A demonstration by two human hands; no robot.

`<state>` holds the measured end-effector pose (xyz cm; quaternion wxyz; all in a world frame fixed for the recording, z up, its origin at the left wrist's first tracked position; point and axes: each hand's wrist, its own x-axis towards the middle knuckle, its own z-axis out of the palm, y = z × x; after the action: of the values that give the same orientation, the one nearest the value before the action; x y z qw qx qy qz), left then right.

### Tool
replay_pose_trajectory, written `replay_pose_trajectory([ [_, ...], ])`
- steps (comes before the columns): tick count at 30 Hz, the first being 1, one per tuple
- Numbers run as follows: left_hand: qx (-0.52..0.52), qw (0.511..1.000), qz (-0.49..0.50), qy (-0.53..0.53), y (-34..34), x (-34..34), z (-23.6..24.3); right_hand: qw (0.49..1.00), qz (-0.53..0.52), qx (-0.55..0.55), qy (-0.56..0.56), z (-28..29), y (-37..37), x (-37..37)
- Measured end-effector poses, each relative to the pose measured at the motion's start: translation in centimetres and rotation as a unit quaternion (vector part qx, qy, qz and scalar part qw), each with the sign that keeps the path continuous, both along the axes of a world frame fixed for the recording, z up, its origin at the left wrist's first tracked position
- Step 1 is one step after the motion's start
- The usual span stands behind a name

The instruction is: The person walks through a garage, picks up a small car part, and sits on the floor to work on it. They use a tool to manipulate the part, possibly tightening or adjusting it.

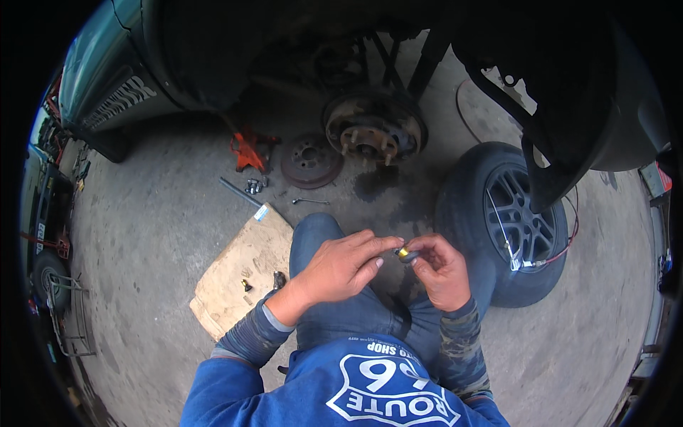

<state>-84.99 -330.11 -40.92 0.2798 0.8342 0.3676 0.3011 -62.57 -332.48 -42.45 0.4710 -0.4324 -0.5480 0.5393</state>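
My right hand point(442, 272) pinches a small gold-coloured cylindrical part point(404, 252) with a dark, rubber-like end between thumb and fingers. From the other side comes my left hand point(348, 265), its index finger stretched out so that the tip touches or nearly touches the part. The left thumb stands apart from that finger, and the hand's other fingers are partly hidden. Both hands are above my lap. On a flat piece of cardboard point(249, 245) to my left lie another small gold-and-black part point(246, 285) and a dark metal piece point(278, 280).
A wheel with its tyre point(462, 213) lies at my right, an air hose with a metal fitting point(518, 263) on it. Ahead is the vehicle's exposed hub point(368, 142). A rusty brake drum point(311, 161), orange jack stand point(247, 151), wrench point(311, 201) and several sockets point(255, 186) rest on concrete.
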Motion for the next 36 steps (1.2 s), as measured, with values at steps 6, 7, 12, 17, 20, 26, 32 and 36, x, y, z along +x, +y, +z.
replay_pose_trajectory([
  [6, -0.076, 0.995, -0.005, -0.061, 0.4, 0.5, 0.4, 0.989, 0.015, -0.085, 0.122, -0.8, 0.3, 0.6],
  [7, -0.074, 0.996, -0.002, -0.048, 0.4, 0.6, 0.4, 0.988, 0.019, -0.089, 0.122, -0.9, 0.3, 0.8],
  [12, 0.038, 0.999, 0.009, -0.009, 0.4, 1.1, -0.1, 0.983, 0.035, -0.106, 0.145, -1.5, 0.4, 1.1],
  [17, 0.188, 0.982, 0.021, 0.009, 0.7, 1.5, -1.7, 0.981, 0.028, -0.119, 0.149, -1.7, 0.4, 1.0],
  [20, 0.265, 0.964, 0.027, 0.001, 0.7, 1.5, -2.7, 0.983, 0.025, -0.111, 0.143, -1.5, 0.4, 1.0],
  [26, 0.288, 0.956, 0.044, -0.038, 0.5, 1.7, -4.0, 0.996, -0.02, -0.055, 0.061, -0.7, 0.0, 0.7],
  [32, 0.277, 0.96, 0.038, -0.017, 0.3, 1.6, -3.7, 0.999, -0.026, -0.022, 0.029, -0.5, 0.0, 0.7],
  [36, 0.259, 0.965, 0.038, 0.008, 0.5, 1.8, -3.2, 0.999, -0.02, -0.034, 0.035, -0.9, 0.0, 0.7],
])
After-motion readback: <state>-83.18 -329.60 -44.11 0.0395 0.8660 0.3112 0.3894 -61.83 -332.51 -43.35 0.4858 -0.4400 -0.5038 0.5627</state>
